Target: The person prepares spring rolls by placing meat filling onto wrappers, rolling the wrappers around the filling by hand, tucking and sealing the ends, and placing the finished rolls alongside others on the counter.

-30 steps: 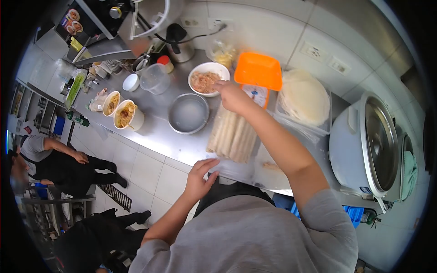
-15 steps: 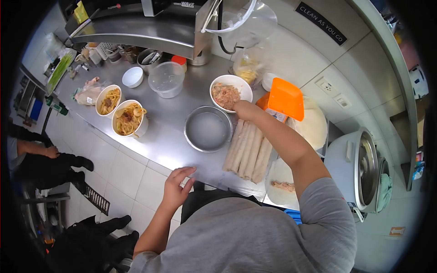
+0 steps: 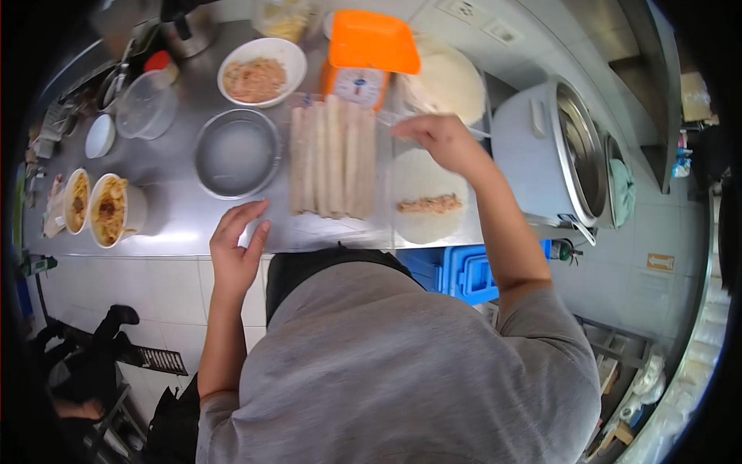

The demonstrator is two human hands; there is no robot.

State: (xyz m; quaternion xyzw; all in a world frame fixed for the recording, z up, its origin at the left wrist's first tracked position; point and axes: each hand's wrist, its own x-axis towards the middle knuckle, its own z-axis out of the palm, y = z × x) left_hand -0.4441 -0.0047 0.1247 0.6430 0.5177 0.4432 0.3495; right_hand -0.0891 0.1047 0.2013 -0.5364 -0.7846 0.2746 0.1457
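Note:
My right hand (image 3: 439, 141) is over the far edge of a round white wrapper (image 3: 421, 174), fingers bunched together; whatever they hold is hidden. A strip of pinkish minced filling (image 3: 430, 204) lies across the wrapper's near half. To the left, several long pale rolls (image 3: 332, 166) lie side by side. More filling (image 3: 255, 80) fills part of a white bowl (image 3: 294, 63) behind a round metal pan (image 3: 202, 158) of liquid. My left hand (image 3: 236, 246) hovers at the counter's front edge near the pan, thumb and fingers apart and nothing in them.
An orange kitchen scale (image 3: 363, 87) stands behind the rolls, beside a stack of round wrappers (image 3: 448, 77). A large cooker (image 3: 533, 151) is at the right. Two tubs of noodle-like food (image 3: 131, 213) and a clear plastic container (image 3: 147, 108) are at the left. Another person's legs show lower left.
My right hand has left the filling bowl and moved right to the wrapper. My view has swung right, with my left hand still near the counter edge.

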